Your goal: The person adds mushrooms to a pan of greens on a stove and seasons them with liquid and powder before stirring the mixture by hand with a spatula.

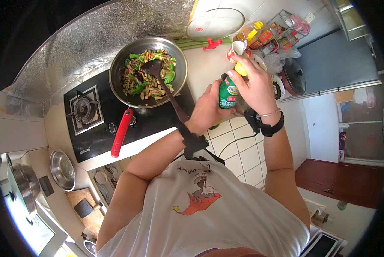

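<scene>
My left hand (206, 107) is wrapped around a green plastic bottle (229, 94) with a printed label. The fingers of my right hand (251, 80) grip its yellow cap (240, 69); whether the cap is still on the neck I cannot tell. Left of the bottle, a frying pan (183, 69) with a red handle (121, 133) sits on the black gas cooktop. It holds sliced brown food and green leaves (143, 86). A dark spatula (169, 93) rests in the pan, its handle reaching out toward my left wrist.
The second burner (84, 110) is at the left of the cooktop. Beyond my hands stand an open paper tub (239, 48), an oil bottle (243, 33), a glass lid (216, 24) and a lidded pot (293, 77). A metal bowl (62, 170) and a cutting board (93, 218) lie lower left.
</scene>
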A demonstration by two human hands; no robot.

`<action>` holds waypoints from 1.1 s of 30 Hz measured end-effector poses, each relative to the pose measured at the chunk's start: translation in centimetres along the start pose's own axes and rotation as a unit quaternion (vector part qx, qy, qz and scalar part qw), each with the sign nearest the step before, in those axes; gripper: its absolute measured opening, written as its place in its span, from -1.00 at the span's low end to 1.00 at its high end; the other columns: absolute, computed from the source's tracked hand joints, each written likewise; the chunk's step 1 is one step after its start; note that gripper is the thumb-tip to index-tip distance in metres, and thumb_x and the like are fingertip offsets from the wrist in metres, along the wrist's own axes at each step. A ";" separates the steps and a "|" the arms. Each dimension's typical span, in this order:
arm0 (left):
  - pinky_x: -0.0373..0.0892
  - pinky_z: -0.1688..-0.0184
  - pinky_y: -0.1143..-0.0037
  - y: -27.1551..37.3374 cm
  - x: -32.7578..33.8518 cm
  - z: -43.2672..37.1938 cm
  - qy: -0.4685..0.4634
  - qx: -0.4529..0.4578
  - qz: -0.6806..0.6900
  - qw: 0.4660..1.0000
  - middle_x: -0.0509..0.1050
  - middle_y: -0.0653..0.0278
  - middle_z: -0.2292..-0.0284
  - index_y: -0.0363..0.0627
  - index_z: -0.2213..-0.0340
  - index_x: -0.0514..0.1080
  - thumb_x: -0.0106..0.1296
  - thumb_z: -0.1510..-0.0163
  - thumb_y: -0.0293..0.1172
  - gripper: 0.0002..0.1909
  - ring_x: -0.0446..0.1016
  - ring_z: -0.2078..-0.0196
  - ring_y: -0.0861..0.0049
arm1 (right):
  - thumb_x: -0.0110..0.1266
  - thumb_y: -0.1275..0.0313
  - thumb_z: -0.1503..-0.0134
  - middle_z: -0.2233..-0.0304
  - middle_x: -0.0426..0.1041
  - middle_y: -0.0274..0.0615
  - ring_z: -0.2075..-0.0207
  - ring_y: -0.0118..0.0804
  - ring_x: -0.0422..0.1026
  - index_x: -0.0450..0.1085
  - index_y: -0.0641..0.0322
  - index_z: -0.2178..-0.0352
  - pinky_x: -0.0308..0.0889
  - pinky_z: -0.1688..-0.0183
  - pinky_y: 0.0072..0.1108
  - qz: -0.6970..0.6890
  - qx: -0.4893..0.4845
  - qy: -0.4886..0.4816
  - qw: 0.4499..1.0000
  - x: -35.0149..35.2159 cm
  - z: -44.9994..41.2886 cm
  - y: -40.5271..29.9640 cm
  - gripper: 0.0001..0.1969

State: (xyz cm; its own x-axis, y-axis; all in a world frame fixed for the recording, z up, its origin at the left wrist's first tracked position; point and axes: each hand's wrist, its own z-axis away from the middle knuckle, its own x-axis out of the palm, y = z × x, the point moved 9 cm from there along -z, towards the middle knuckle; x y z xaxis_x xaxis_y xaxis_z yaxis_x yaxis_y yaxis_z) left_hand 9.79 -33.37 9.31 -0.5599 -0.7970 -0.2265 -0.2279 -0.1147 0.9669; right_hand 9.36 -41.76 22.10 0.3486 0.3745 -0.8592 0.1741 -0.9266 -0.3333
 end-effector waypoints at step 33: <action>0.09 0.62 0.63 -13.7 -28.1 26.6 0.394 -0.264 -0.175 0.863 0.30 0.45 0.71 -0.23 0.54 0.45 0.14 -0.11 -0.20 -0.68 0.13 0.65 0.79 | 0.35 0.52 0.29 0.05 0.31 -0.11 0.08 -0.02 0.34 0.28 -0.07 -0.06 0.31 0.02 -0.32 -0.032 -0.332 -0.193 0.923 19.0 5.5 -2.2 -0.22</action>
State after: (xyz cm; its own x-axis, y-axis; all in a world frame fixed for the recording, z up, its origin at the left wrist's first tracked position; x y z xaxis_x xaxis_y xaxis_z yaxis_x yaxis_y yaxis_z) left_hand 7.48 6.35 -0.71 0.2328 -0.7904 -0.5666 0.2385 -0.5184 0.8212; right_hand 10.58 -32.82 4.37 -0.0142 0.2687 -0.9631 0.7539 -0.6298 -0.1868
